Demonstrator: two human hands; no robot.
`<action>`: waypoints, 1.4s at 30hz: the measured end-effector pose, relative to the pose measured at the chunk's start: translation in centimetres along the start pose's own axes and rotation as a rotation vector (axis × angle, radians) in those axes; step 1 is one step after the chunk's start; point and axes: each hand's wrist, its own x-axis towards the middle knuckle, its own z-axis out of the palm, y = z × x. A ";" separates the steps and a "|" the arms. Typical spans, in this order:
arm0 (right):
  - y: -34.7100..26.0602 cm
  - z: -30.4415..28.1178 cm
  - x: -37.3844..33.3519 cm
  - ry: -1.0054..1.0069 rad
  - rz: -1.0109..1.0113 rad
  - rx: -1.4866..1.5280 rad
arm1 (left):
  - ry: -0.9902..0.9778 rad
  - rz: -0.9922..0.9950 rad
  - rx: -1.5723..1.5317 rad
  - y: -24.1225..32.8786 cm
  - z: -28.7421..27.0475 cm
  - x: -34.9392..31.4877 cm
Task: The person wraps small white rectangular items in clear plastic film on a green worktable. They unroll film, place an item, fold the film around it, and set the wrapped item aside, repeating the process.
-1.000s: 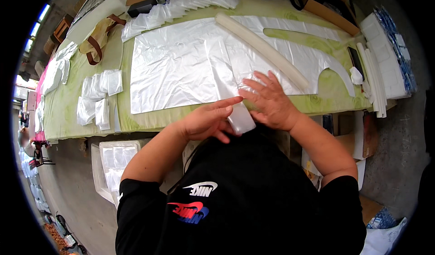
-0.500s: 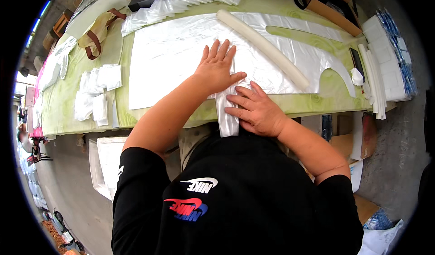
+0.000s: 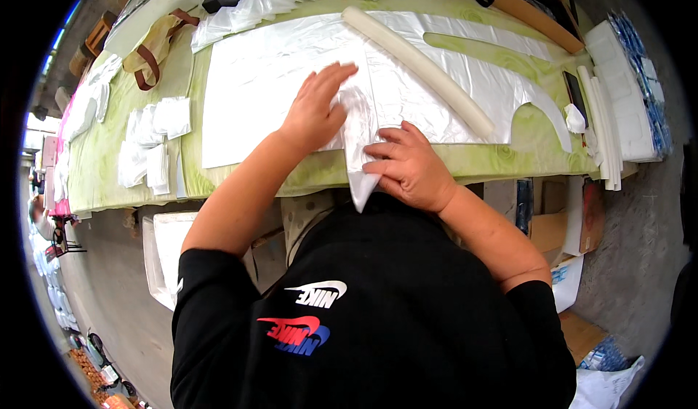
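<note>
At the left end of the green-covered table (image 3: pixel 91 193), a white bundle (image 3: pixel 96 93) lies near a bag (image 3: pixel 137 61) with brown handles. Folded packets (image 3: pixel 173 117) sit in small stacks nearer the front edge; below, beside the table, stands a white bin (image 3: pixel 155 267). A row of further packets (image 3: pixel 283 0), overlapping one another, runs along the far side behind a broad white sheet (image 3: pixel 251 93), which lies flat with light creasing. The left hand (image 3: pixel 314 111) is over the sheet, fingers extended and a little parted, blurred, with nothing seen in its grasp. Just to its right is the folded strip (image 3: pixel 359 151), its upper part lying over the sheet, its lower end narrowing to a point past the front edge, before the black shirt (image 3: pixel 436 285). The right hand (image 3: pixel 408 165) has its fingers bent and partly spread, tips on the strip; whether it pinches the strip cannot be determined. A pale roll (image 3: pixel 418 67) rests diagonally on the sheet. At far right are an open carton (image 3: pixel 500 3), white rods (image 3: pixel 602 140) and a white stack (image 3: pixel 618 89).
</note>
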 end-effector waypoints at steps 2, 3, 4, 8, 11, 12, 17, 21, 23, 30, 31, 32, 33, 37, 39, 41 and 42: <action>0.7 0.4 0.2 0.086 0.057 0.114 | -0.231 0.046 0.115 1.8 -1.7 -1.7; 0.7 0.1 0.7 0.169 0.056 0.163 | -0.342 0.065 0.173 2.6 -2.2 -2.5; 0.6 0.3 0.8 0.202 0.089 0.227 | -0.323 0.053 0.192 3.0 -2.1 -3.0; 0.7 0.7 1.7 0.261 0.139 0.281 | -0.229 -0.008 0.249 3.6 -0.4 -3.7; 1.3 0.1 2.4 0.191 0.176 0.127 | -0.186 -0.031 0.269 3.0 0.7 -3.8; 1.4 -0.1 2.6 0.161 0.198 0.068 | -0.182 -0.033 0.251 3.0 0.7 -3.8; 2.8 0.0 4.6 0.160 0.552 0.345 | -0.148 -0.060 0.135 3.7 -0.1 -3.6; 3.0 0.6 7.6 0.240 0.735 0.481 | -0.164 -0.070 0.089 3.0 -0.3 -3.3; 3.6 0.9 8.7 0.160 0.772 0.384 | -0.144 -0.072 0.066 2.9 -0.3 -3.4; 4.5 1.0 11.2 -0.075 0.820 -0.028 | -0.063 -0.096 0.011 2.7 -0.3 -3.2; 4.3 1.0 11.3 -0.083 0.828 -0.045 | -0.049 -0.096 0.024 2.6 -0.1 -3.3; 4.3 1.1 11.4 -0.089 0.826 -0.057 | -0.004 -0.121 -0.013 2.6 0.1 -3.5; 4.3 1.1 11.5 -0.094 0.825 -0.068 | 0.038 -0.145 -0.051 2.6 0.3 -3.8; 4.2 1.1 11.8 -0.120 0.832 -0.082 | 0.164 -0.190 -0.162 3.1 0.5 -4.0; 4.2 1.2 11.9 -0.121 0.836 -0.093 | 0.021 -0.255 -0.143 3.5 -0.4 -3.5; 4.2 1.1 11.9 -0.133 0.845 -0.100 | -0.087 -0.272 0.005 4.1 -1.0 -3.0; 4.2 1.1 12.1 -0.145 0.848 -0.100 | -0.120 -0.259 0.146 4.6 -1.2 -2.8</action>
